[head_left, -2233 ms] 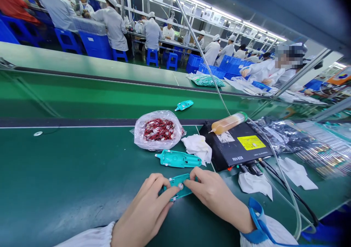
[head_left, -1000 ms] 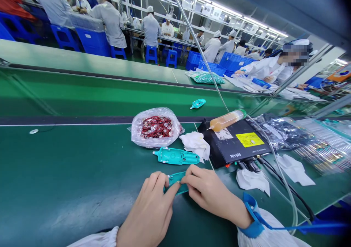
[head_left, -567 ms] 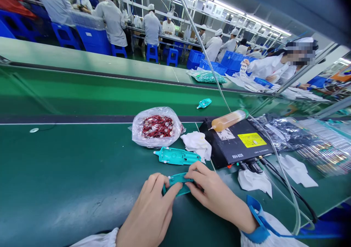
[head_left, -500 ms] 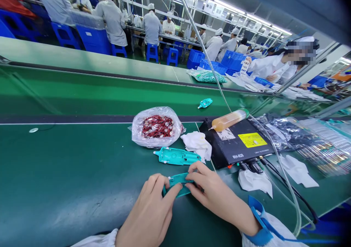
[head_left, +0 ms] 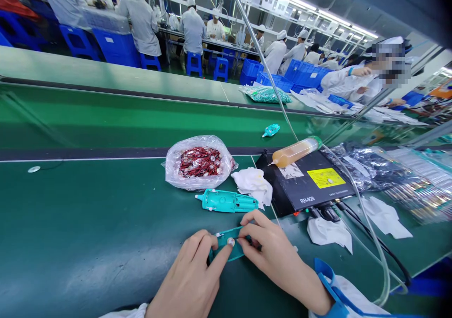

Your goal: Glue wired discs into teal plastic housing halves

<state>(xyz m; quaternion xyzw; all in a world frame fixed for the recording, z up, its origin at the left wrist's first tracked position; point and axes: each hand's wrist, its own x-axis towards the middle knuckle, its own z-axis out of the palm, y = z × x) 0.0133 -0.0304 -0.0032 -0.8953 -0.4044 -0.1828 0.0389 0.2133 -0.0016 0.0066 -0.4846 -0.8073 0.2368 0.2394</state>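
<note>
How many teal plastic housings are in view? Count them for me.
3. One teal plastic housing is held between the left hand and right hand; another lies on the green mat just beyond them; the third lies on the far belt. Others may be hidden.

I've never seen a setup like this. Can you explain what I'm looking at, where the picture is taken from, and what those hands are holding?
This picture comes from a single camera worn on a person's head, looking forward and down, so you see what they see. There is no machine doing the handling, just their bare left hand and right hand. Together they hold a small teal plastic casing, with a small round silver disc at its edge.

On the green work surface lie a second teal casing, a clear plastic bag of red-wired parts, and a crumpled white tissue. A syringe of amber liquid rests on a black box labelled RH-928. Beyond, co-workers in white sit at benches.
</note>
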